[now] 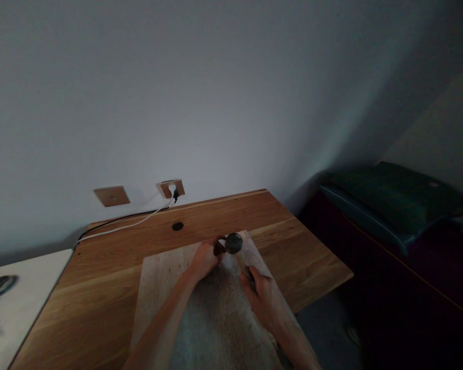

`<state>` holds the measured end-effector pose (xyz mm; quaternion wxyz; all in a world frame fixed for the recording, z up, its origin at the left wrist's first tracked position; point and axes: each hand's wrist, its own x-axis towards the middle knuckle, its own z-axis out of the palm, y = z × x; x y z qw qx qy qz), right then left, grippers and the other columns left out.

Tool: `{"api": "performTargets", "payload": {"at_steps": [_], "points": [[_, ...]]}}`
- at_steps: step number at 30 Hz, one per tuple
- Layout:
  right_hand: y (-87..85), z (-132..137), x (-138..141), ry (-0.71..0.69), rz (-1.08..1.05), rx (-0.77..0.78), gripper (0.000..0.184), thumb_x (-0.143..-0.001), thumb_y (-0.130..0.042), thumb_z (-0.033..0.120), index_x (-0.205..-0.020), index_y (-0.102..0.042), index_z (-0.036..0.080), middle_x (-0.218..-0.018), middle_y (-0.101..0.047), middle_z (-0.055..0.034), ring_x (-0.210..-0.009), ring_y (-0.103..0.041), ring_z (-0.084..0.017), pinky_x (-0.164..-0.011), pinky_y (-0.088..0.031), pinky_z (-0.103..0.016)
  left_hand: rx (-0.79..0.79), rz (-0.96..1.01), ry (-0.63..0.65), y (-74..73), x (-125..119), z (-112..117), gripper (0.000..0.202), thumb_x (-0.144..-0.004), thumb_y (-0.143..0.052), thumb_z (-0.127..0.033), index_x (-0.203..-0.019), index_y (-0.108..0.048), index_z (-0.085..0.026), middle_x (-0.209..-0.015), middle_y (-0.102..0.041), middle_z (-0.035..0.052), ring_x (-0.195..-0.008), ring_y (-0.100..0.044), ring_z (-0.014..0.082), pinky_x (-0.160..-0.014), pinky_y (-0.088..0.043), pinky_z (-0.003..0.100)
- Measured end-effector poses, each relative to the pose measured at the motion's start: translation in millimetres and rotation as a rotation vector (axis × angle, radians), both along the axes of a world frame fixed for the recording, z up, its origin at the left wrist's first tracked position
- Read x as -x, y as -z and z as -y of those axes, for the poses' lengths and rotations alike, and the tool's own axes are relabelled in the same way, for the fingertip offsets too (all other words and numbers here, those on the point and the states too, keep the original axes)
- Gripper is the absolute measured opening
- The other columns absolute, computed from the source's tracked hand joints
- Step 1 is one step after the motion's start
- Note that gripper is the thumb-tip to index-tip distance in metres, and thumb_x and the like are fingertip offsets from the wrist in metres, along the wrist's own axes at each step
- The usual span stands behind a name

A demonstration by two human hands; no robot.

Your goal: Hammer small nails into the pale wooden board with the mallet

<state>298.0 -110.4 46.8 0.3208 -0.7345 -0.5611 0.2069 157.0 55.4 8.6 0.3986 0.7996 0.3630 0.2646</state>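
- Left hand [205, 258] is curled up, fingertips pinched on the dark round thing [233, 243].
- That thing sits at the far edge of the pale mat [158, 280], roughly mid-desk [100, 288].
- Right hand [263, 295] rests on the mat near the desk's right edge, fingers half curled. Too dim to tell if it grips anything.
- White cable [129, 224] runs along the desk's back edge.

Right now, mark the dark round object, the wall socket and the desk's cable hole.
dark round object [233, 243]: head view, centre of its rounded face.
wall socket [164, 189]: head view, its wooden plate.
cable hole [177, 226]: head view, its dark centre.
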Motion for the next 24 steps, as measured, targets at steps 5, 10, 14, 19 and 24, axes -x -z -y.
{"api": "performTargets", "payload": {"at_steps": [5,10,14,19,24], "points": [[1.1,3,-2,-0.018,-0.006,-0.018,0.029,-0.097,-0.040,0.039,-0.085,-0.059,0.022,-0.066,-0.065,-0.0031,-0.058,-0.061,-0.019,-0.055,-0.035,-0.028,-0.008,0.002,0.006,3.0,1,-1,0.053,-0.069,-0.063,-0.003,-0.120,-0.066,-0.020,-0.085,-0.076,0.0019,-0.076,-0.070,0.0176,-0.073,-0.053,0.027],[8.6,2,2,-0.001,-0.010,-0.045,0.030,-0.096,-0.039,0.042,-0.087,-0.059,0.022,-0.062,-0.061,-0.0022,-0.057,-0.059,-0.019,-0.055,-0.037,-0.029,0.000,-0.003,0.002,3.6,1,-1,0.051,-0.070,-0.063,-0.004,-0.117,-0.067,-0.021,-0.084,-0.076,0.0008,-0.076,-0.070,0.0177,-0.074,-0.053,0.027],[8.2,5,-1,0.016,-0.037,-0.043,0.033,-0.096,-0.038,0.047,-0.082,-0.055,0.023,-0.063,-0.061,-0.0022,-0.057,-0.058,-0.019,-0.056,-0.036,-0.029,-0.004,-0.012,0.026,-0.5,2,0,0.048,-0.072,-0.061,-0.004,-0.116,-0.066,-0.021,-0.090,-0.075,0.0020,-0.082,-0.069,0.0185,-0.078,-0.052,0.028],[6.5,23,-11,-0.019,-0.078,0.035,0.035,-0.095,-0.037,0.049,-0.080,-0.055,0.023,-0.067,-0.064,-0.0036,-0.062,-0.061,-0.020,-0.059,-0.039,-0.029,-0.284,-0.254,0.022,-20.1,18,13,0.024,-0.070,-0.073,-0.018,-0.094,-0.070,-0.019,-0.110,-0.067,0.0095,-0.111,-0.058,0.0293,-0.100,-0.044,0.040],[17.1,39,-14,-0.028,-0.105,0.093,0.042,-0.096,-0.034,0.054,-0.089,-0.061,0.022,-0.075,-0.070,-0.0076,-0.071,-0.067,-0.024,-0.065,-0.042,-0.031,-0.274,-0.420,0.021,-30.5,31,27,0.012,-0.074,-0.073,-0.029,-0.081,-0.070,-0.019,-0.107,-0.062,0.0102,-0.110,-0.058,0.0310,-0.097,-0.044,0.041]]}}
